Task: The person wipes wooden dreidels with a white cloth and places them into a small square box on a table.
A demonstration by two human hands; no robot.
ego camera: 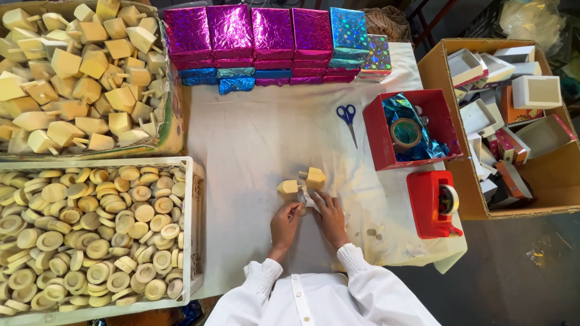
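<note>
Both hands, left hand (285, 218) and right hand (329, 212), pinch a small white piece (308, 199) flat on the surface (254, 139); a firm, even grip suits it, wooden tops (302, 181) just beside.

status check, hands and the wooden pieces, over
Left hand and right hand both pinching small white piece. Two wooden tops just beyond fingertips. Scissors well clear.
</note>
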